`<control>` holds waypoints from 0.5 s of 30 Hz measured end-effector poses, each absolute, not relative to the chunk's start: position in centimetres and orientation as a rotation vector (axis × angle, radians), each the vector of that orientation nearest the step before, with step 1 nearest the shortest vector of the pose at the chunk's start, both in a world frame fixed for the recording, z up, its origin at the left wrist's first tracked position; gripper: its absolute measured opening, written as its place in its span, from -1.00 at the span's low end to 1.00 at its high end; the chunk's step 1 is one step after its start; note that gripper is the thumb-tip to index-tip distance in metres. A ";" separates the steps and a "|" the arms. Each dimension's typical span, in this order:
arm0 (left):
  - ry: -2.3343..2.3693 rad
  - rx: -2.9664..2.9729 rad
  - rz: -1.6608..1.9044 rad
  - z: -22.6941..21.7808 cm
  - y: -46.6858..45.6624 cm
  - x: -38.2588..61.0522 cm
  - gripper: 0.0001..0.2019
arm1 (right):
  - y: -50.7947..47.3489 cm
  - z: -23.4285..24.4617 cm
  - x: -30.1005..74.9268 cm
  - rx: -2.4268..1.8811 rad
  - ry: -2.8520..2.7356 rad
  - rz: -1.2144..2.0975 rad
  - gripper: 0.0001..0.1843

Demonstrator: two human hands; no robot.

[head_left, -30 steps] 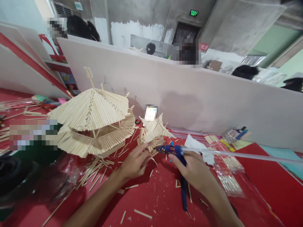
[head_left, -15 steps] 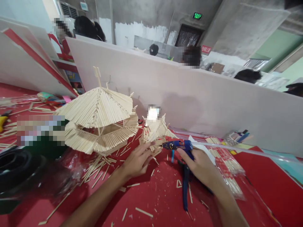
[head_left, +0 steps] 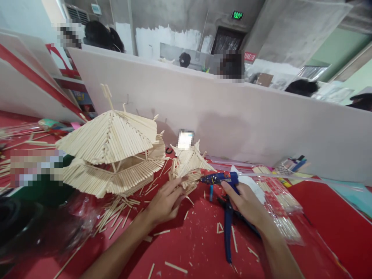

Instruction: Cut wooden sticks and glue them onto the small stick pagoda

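Observation:
My right hand (head_left: pixel 247 201) is closed round a blue hot glue gun (head_left: pixel 222 179), whose nozzle points left at a small pagoda-like roof model (head_left: pixel 190 162) made of thin wooden sticks. A clear glue stick (head_left: pixel 290 177) juts out of the gun's back to the right. My left hand (head_left: pixel 165 199) rests on the red table (head_left: pixel 197 240) and pinches the lower left edge of the small model with its fingertips. A much larger two-tier stick roof model (head_left: pixel 110 151) stands to the left.
Loose sticks (head_left: pixel 119 215) and chips litter the table. A clear packet of sticks (head_left: pixel 281 209) lies right of my right hand. A white partition board (head_left: pixel 232 120) runs along the back, with other people's heads behind it. Dark objects and plastic wrap sit at the left.
The glue gun's nozzle has shifted slightly right, away from the small model. My left hand stays at the model's edge. The view has swayed a little.

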State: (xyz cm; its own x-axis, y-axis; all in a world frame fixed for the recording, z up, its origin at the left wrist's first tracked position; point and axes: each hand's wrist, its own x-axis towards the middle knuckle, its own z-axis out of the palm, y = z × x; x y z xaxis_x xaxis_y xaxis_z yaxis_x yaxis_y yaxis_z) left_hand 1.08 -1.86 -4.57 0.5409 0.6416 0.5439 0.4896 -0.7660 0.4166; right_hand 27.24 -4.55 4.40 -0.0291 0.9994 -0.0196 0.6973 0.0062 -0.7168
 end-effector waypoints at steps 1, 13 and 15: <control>0.955 2.561 1.041 -4.5 -1.9 1.1 -0.79 | -4.6 4.3 27.3 -1.737 -1.770 0.775 -0.36; 0.951 2.620 0.999 -3.9 -2.1 0.7 -0.71 | -5.1 2.7 27.4 -1.704 -1.668 0.879 -0.41; 0.956 2.618 0.982 -4.0 -2.2 0.6 -0.72 | -5.3 2.7 27.2 -1.707 -1.658 0.880 -0.43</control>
State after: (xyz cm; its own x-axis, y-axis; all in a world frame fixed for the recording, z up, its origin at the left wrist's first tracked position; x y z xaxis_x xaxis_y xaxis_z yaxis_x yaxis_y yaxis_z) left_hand 0.58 -2.19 -4.03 0.5734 0.6298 0.5240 0.5064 -0.7752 0.3775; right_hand 27.25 -5.27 2.73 0.0027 0.9985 -0.0539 0.6045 -0.0445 -0.7953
